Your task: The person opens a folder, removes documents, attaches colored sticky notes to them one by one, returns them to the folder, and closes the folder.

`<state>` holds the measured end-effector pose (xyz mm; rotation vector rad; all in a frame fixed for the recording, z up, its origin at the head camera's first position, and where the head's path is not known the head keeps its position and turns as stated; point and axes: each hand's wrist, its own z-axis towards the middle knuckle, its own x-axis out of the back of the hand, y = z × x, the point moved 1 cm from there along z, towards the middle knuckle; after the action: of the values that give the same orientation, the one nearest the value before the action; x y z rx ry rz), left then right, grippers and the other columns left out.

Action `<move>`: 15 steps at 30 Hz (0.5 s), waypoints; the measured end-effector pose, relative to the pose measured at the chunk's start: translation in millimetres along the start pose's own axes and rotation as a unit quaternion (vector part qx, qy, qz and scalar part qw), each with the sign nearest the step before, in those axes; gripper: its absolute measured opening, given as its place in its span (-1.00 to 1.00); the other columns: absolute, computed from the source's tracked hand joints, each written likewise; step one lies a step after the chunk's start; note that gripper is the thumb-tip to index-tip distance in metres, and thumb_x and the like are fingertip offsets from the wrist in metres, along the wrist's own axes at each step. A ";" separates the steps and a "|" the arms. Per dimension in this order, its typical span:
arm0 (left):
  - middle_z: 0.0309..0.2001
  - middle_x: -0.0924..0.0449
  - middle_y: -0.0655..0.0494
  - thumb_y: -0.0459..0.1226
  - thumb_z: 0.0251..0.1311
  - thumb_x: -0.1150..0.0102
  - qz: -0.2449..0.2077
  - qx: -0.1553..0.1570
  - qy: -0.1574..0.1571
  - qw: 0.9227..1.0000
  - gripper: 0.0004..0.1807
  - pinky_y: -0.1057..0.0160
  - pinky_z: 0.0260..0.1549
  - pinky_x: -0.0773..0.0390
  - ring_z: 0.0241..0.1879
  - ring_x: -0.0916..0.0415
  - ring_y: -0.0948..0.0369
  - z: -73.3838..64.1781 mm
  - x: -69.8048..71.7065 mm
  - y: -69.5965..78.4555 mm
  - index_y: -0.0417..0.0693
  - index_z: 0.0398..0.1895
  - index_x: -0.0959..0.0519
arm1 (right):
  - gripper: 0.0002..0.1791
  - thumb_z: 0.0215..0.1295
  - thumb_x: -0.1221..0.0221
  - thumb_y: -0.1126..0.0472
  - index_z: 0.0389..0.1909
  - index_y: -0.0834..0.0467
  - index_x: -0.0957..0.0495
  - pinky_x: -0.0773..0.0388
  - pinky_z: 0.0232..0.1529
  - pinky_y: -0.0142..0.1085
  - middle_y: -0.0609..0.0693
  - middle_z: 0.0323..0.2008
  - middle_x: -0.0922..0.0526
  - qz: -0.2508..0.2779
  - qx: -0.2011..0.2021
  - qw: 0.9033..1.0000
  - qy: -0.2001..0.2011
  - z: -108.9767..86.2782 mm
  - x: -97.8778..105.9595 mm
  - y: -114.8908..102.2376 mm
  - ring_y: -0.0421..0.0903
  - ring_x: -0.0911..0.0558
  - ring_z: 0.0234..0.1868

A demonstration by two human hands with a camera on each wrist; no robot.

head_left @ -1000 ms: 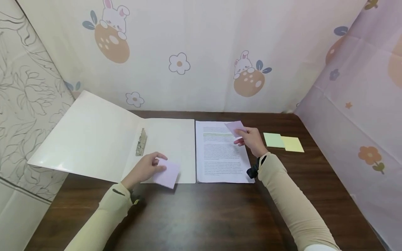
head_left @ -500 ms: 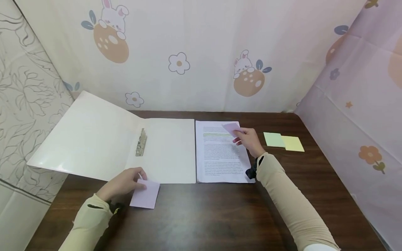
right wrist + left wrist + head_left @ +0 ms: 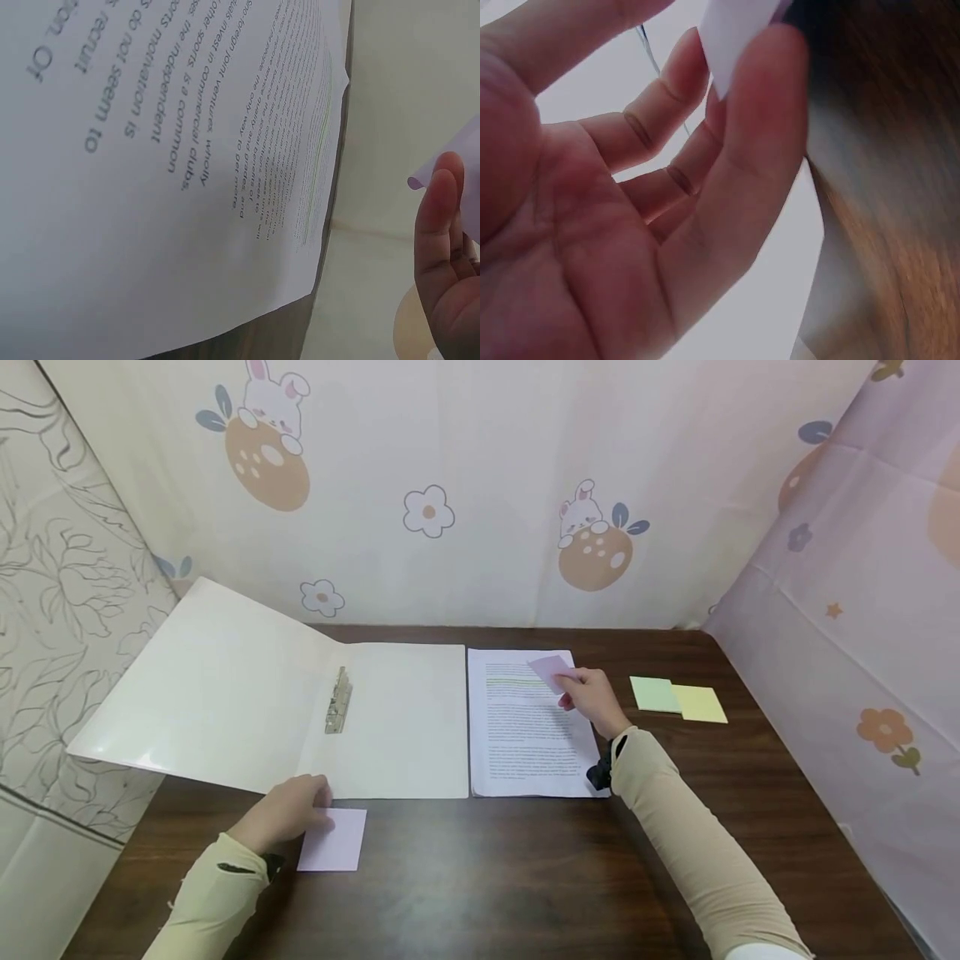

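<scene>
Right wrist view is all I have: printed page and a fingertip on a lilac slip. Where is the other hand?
Observer: The left hand rests on a lilac pad on the table, in front of the folder.
Operator: Is the folder shut?
Observer: No, it lies open, its metal clip bare.
Operator: Any other notes around?
Observer: Yes, a green pad and a yellow pad lie beyond the right hand, which pinches the slip over the page.

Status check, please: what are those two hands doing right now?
Left hand rests on purple pad. Right hand pinches purple note over printed sheet. Nothing blocking.
</scene>
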<state>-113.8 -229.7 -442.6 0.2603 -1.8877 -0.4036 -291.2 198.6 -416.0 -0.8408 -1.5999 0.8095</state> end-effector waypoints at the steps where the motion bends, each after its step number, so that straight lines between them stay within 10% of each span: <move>1: -0.39 -0.54 0.07 -0.32 -0.05 -0.43 0.001 0.001 0.000 1.000 -0.75 0.15 -0.38 -0.49 -0.39 -0.42 0.15 -0.5 0.0 0.3 -0.14 -0.41 -0.50 | -0.58 0.46 -0.04 0.07 0.19 0.23 -0.53 -0.52 -0.24 -0.39 0.24 -0.09 -0.56 0.000 0.001 1.000 0.000 -0.3 -0.1 -0.3 -0.05 -0.55 -0.38; 15: -0.54 -0.47 0.13 -0.16 0.20 -0.25 -0.019 -0.008 0.027 0.999 -0.77 0.27 -0.53 -0.38 -0.52 -0.36 0.22 -5.5 17.9 10.1 -0.12 -0.43 -0.49 | -0.58 0.46 -0.05 0.09 0.17 0.26 -0.53 -0.55 -0.28 -0.41 0.26 -0.08 -0.58 0.001 0.013 1.000 -0.001 -1.3 0.2 -0.8 -0.06 -0.55 -0.40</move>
<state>-114.7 -227.9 -421.4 0.2953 -1.8275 -0.4332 -290.0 198.5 -415.0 -0.8235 -1.5871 0.8303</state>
